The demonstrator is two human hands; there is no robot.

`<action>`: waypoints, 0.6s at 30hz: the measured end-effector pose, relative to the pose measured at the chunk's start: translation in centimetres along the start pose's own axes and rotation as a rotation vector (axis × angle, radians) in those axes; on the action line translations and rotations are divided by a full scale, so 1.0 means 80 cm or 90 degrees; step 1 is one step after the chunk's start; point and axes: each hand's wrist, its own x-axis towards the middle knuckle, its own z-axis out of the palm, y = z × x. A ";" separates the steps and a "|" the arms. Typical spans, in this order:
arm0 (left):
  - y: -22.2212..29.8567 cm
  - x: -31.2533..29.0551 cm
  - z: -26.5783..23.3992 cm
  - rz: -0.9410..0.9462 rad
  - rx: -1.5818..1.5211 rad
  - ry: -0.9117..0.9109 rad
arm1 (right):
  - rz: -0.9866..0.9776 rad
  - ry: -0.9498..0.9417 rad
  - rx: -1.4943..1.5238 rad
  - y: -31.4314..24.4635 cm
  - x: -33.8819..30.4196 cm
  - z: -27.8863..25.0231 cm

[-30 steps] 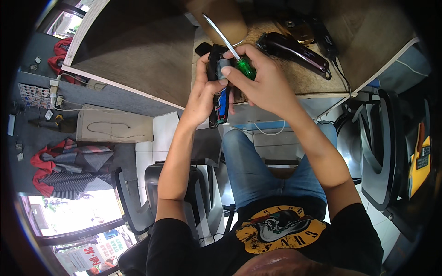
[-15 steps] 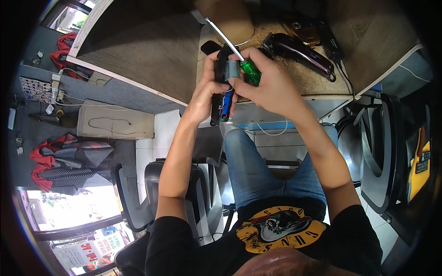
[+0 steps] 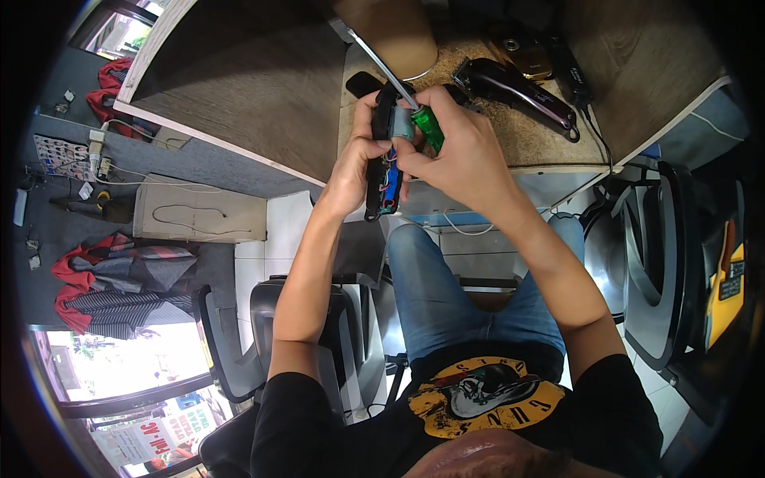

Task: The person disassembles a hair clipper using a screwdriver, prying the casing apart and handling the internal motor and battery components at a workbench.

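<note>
My left hand (image 3: 355,163) is closed around an opened hair clipper (image 3: 374,195), its dark shell held roughly upright in the picture. Inside the shell show a grey cylindrical motor (image 3: 402,125), a blue part and thin wires. Tucked in my right hand (image 3: 462,143) is a screwdriver (image 3: 428,127) with a green handle, its metal shaft slanting up and to the left, away from the clipper's inside. My right thumb and fingertips press at the motor; whether they grip it I cannot tell. Fingers partly cover the clipper's upper end.
On the shelf (image 3: 594,151) lies a whole dark hair clipper (image 3: 522,95), with a black corded device (image 3: 570,76) to its right. A brown round container (image 3: 398,40) stands at the back. Wooden side panels flank the shelf. A white cable (image 3: 470,231) hangs below its front edge.
My right hand has shifted slightly left, carrying the screwdriver, whose handle now sits closer to the motor. My left hand still holds the opened clipper in nearly the same place.
</note>
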 end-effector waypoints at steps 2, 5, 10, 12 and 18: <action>0.001 -0.001 -0.001 -0.007 -0.005 0.004 | 0.004 0.003 0.003 -0.001 -0.001 0.003; -0.001 -0.003 -0.003 0.002 -0.018 0.006 | 0.017 -0.020 0.025 -0.004 0.002 0.000; -0.002 -0.001 -0.006 0.026 -0.038 0.000 | -0.001 -0.036 0.088 0.001 0.005 -0.003; -0.002 -0.002 -0.007 0.028 -0.087 -0.025 | 0.047 -0.040 0.114 0.004 0.004 -0.006; 0.000 0.000 -0.010 -0.001 -0.185 -0.012 | 0.014 -0.065 0.058 -0.004 0.009 -0.010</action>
